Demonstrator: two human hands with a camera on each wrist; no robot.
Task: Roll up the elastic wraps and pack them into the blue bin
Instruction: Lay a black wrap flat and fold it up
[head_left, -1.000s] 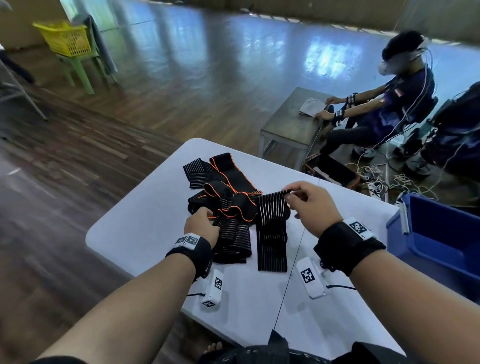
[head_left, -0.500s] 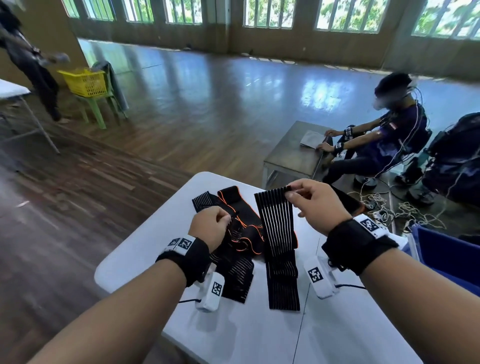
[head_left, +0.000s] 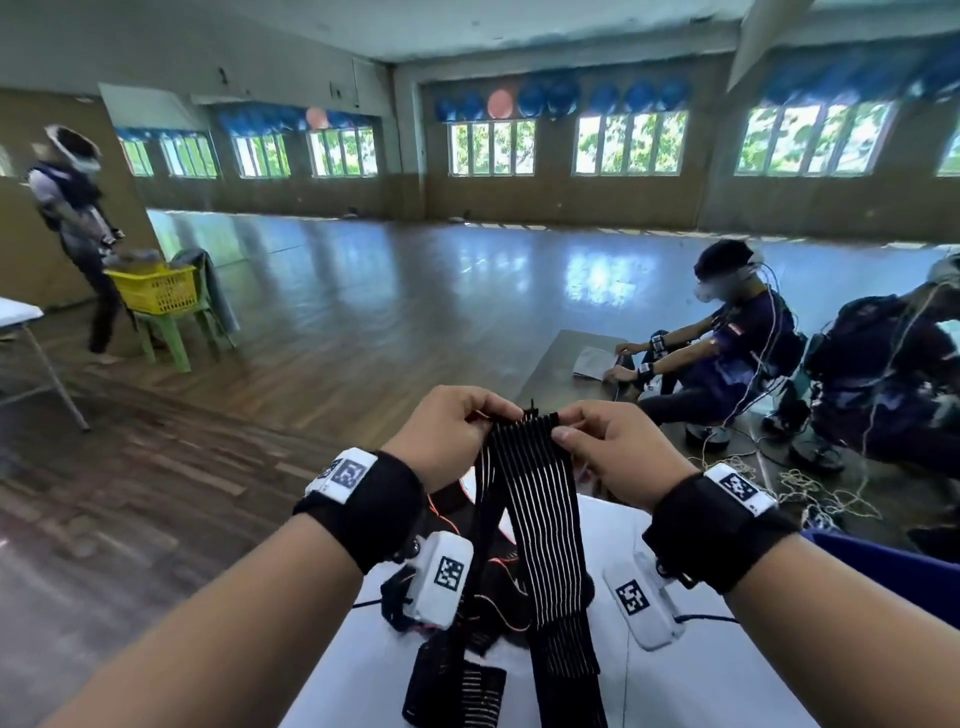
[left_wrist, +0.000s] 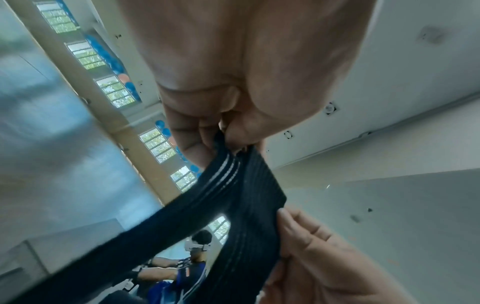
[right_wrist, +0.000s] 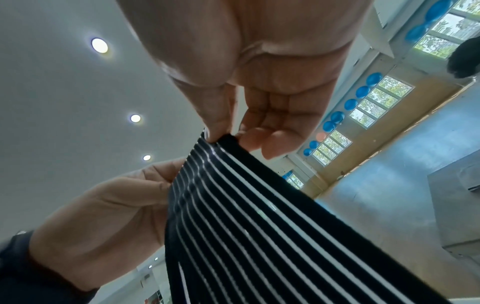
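Both hands hold one black elastic wrap with thin white stripes (head_left: 537, 499) up in front of me by its top end. My left hand (head_left: 457, 426) pinches the left corner, my right hand (head_left: 597, 441) pinches the right corner. The wrap (right_wrist: 259, 226) hangs down in two strands to the white table (head_left: 701, 691). The left wrist view shows the thumb and fingers clamped on the wrap's edge (left_wrist: 233, 168). More black wraps with orange trim (head_left: 493, 582) lie on the table under my hands. A sliver of the blue bin (head_left: 883, 558) shows at the right, behind my right forearm.
A seated person (head_left: 727, 353) works at a low grey table (head_left: 561, 364) beyond mine, with loose cables (head_left: 800, 483) on the floor. A second seated person is at the far right. A standing person and a yellow basket (head_left: 156, 288) on a green chair are far left.
My hands lifted the striped wrap off the table and came together at its top end; the left hand left the pile and took the left corner. The view tilted upward.
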